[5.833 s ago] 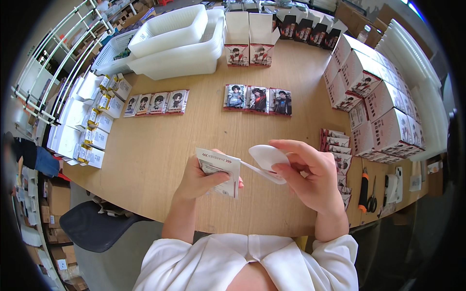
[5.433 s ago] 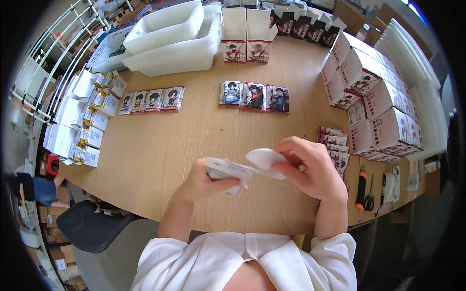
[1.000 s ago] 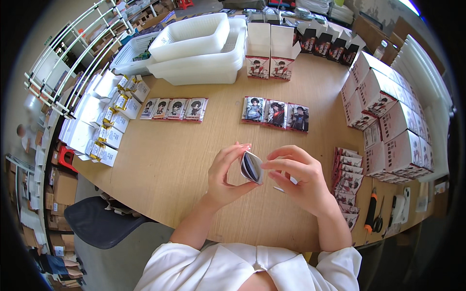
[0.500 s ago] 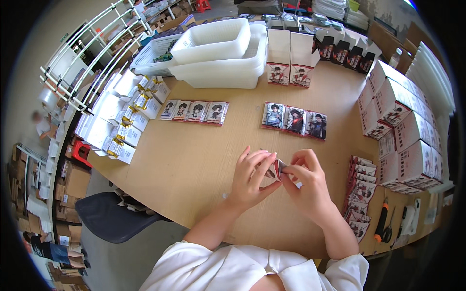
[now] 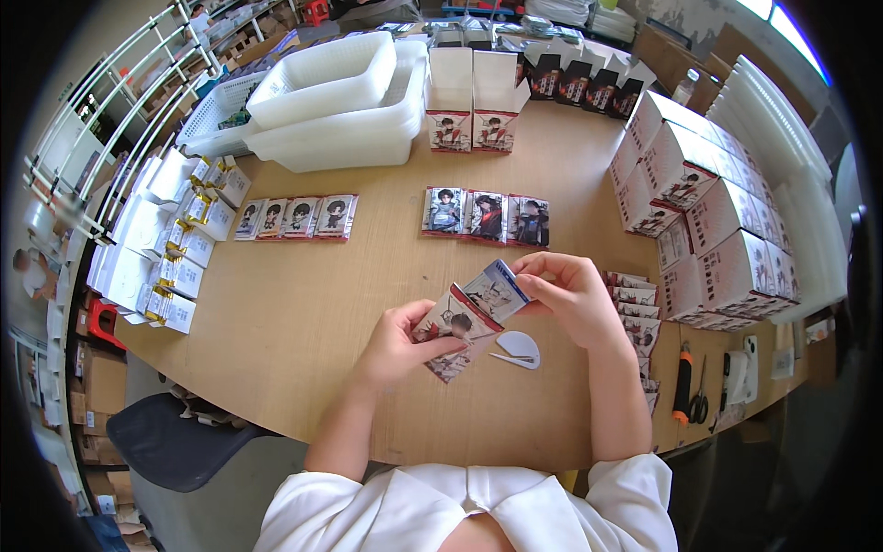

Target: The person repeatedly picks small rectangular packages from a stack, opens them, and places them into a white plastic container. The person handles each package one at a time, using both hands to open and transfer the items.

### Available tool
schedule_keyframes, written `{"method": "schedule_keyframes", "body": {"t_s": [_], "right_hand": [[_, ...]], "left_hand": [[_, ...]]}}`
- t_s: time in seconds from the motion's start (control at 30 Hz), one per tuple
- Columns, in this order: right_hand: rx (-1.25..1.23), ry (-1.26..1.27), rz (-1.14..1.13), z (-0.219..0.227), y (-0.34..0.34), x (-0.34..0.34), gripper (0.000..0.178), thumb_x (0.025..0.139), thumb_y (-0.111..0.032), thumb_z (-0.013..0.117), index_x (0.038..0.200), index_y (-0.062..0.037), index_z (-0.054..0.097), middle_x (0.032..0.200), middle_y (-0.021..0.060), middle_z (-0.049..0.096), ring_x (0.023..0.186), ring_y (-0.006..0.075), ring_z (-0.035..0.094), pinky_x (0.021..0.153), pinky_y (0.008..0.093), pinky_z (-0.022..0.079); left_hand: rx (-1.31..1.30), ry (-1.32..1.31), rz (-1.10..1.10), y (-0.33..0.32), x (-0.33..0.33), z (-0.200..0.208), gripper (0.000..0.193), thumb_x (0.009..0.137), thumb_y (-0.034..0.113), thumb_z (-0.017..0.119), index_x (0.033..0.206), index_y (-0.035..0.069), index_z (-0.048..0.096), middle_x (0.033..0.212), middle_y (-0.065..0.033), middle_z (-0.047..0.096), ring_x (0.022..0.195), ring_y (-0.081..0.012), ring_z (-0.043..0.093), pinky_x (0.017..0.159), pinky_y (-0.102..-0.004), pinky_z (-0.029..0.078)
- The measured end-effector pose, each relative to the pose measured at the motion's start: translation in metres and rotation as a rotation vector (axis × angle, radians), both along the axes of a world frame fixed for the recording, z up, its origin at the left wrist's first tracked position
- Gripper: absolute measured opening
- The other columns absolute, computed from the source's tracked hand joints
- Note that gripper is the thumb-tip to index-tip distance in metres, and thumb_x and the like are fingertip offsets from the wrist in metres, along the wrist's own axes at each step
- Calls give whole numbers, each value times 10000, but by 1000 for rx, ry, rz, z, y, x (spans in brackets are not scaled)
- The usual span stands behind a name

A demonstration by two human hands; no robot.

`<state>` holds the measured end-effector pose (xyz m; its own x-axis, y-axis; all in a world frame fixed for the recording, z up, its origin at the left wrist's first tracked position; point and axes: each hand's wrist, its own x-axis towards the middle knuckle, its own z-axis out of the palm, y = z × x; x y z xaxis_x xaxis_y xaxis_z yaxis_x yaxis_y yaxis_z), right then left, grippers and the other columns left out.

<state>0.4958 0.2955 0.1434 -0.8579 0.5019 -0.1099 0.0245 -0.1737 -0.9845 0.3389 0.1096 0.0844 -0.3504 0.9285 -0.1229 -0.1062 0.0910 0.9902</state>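
Observation:
Over the near middle of the table, my left hand (image 5: 403, 344) grips a red and white illustrated card packet (image 5: 454, 333), its thumb across the front. My right hand (image 5: 563, 287) pinches the upper corner of a blue-edged picture card (image 5: 495, 291), whose lower part is hidden at the packet's top end. Just below the card lies a flat white rounded piece (image 5: 521, 346) with a thin pale strip along it. Beyond my hands rests a row of picture cards on red packets (image 5: 487, 216); another such row (image 5: 298, 218) is farther left.
More packets (image 5: 638, 317) lie overlapped beside my right forearm. White boxes (image 5: 727, 216) are stacked at right, near an orange-black cutter (image 5: 682, 382) and scissors (image 5: 700, 397). White bins (image 5: 345, 143) and two upright boxes (image 5: 473, 101) stand at the back; opened white boxes (image 5: 170, 248) line the left edge.
My hands have moved apart; the picture card now shows at the packet's end, held by my right hand. The white rounded piece has come into sight. The whole view has shifted.

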Motion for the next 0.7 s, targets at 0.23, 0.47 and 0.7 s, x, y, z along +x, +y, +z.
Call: {"method": "schedule_keyframes", "body": {"t_s": [0.23, 0.47, 0.7], "right_hand": [[-132, 95, -167, -2, 16, 6, 151, 926, -106, 569, 970, 36, 599, 946, 68, 635, 866, 125, 630, 773, 294, 570], [-298, 312, -358, -29, -32, -30, 250, 919, -28, 538, 1164, 8, 502, 1099, 113, 584, 1014, 175, 593, 880, 351, 535], [-291, 190, -309, -51, -64, -43, 409, 899, 49, 501, 1303, 0, 462, 1159, 122, 544, 1051, 196, 581, 888, 321, 515]], "left_hand": [[41, -242, 106, -4, -16, -6, 285, 867, 27, 622, 1140, -1, 548, 1028, -54, 652, 889, -108, 632, 785, -270, 527], [378, -709, 481, 18, 15, -26, 289, 961, 95, 461, 1249, 69, 473, 1153, -73, 597, 1029, -199, 612, 904, -416, 525], [405, -838, 319, 12, 29, -20, 331, 1000, 167, 343, 1321, 90, 324, 1310, -129, 455, 1208, -269, 486, 1006, -507, 428]]}}
